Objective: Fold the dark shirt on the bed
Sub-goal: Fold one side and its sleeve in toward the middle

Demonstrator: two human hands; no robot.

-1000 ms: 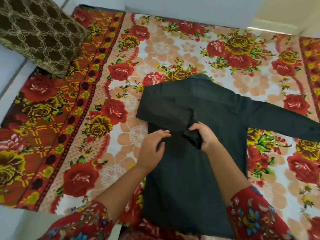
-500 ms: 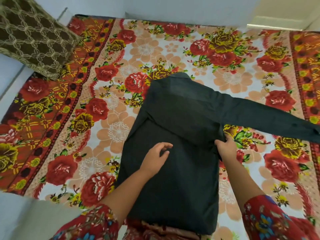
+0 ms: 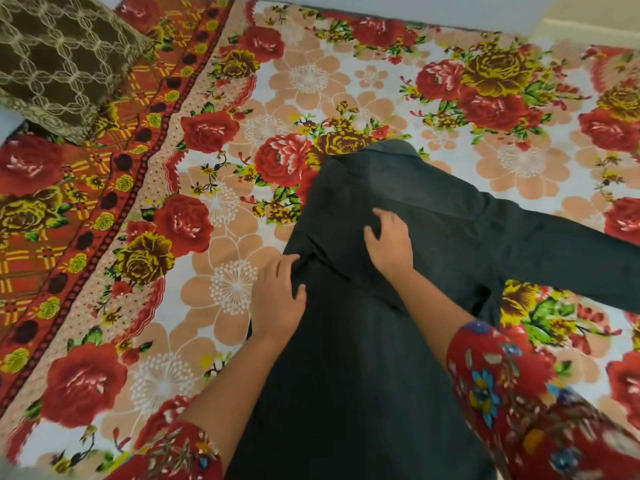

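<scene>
The dark shirt (image 3: 363, 358) lies flat on the floral bedsheet (image 3: 242, 98), collar away from me. Its left sleeve is folded in across the back, forming a slanted fold. The right sleeve (image 3: 561, 251) stretches out flat to the right. My left hand (image 3: 278, 303) rests on the shirt's left edge, its fingers straight and touching the end of the fold. On the upper back of the shirt, my right hand (image 3: 389, 244) presses down with fingers spread and slightly bent. Neither hand grips any cloth.
A brown patterned pillow (image 3: 59, 60) sits at the bed's far left corner. The sheet's red border (image 3: 104, 202) runs along the left side. A pale wall (image 3: 415, 5) closes the far edge. Bare bedsheet lies left of and beyond the shirt.
My right hand left the shirt's right side and moved onto its upper back. My left hand shifted from the middle of the shirt to its left edge.
</scene>
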